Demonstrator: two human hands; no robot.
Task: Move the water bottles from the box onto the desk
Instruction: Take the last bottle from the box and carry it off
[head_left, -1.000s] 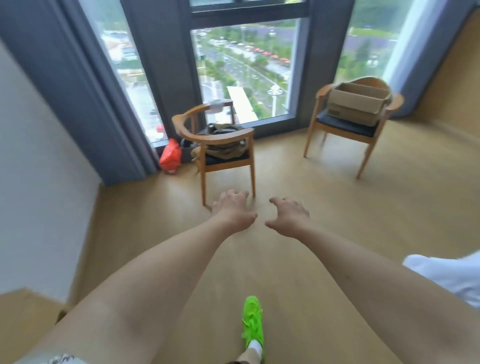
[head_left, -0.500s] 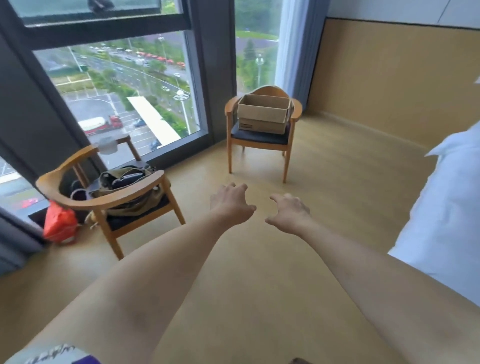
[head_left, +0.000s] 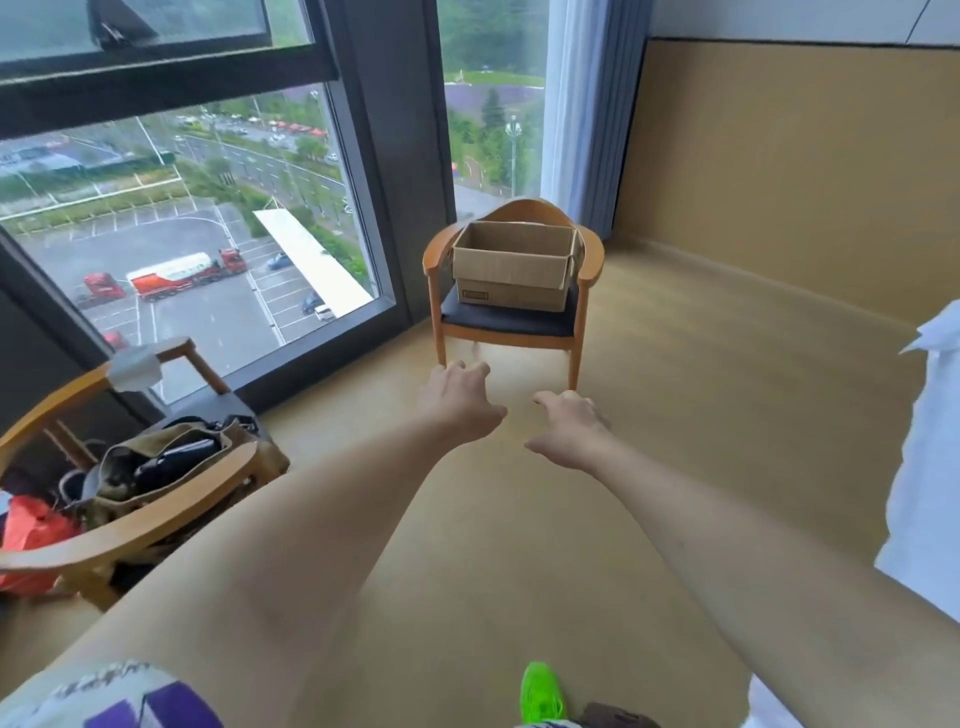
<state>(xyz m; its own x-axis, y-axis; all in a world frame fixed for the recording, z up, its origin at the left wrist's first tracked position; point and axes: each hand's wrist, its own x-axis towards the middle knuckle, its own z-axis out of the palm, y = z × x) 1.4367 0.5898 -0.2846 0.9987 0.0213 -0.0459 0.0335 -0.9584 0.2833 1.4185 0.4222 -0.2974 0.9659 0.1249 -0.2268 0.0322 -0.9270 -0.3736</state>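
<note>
An open brown cardboard box sits on the dark seat of a wooden armchair straight ahead, by the window corner. Its inside is hidden from here, and no water bottle shows. No desk is in view. My left hand and my right hand are stretched out side by side in front of me, palms down, fingers loosely apart, both holding nothing. They hang over the floor well short of the chair.
A second wooden armchair with an olive bag stands close at my left, a red bag beside it. White bedding edges in at the right. Tall windows run along the left, a tan wall at the right. My green shoe is below.
The view has swung right and moved forward: the chair with the box has come from the upper right to the centre and looks larger. Both hands stay outstretched and empty.
</note>
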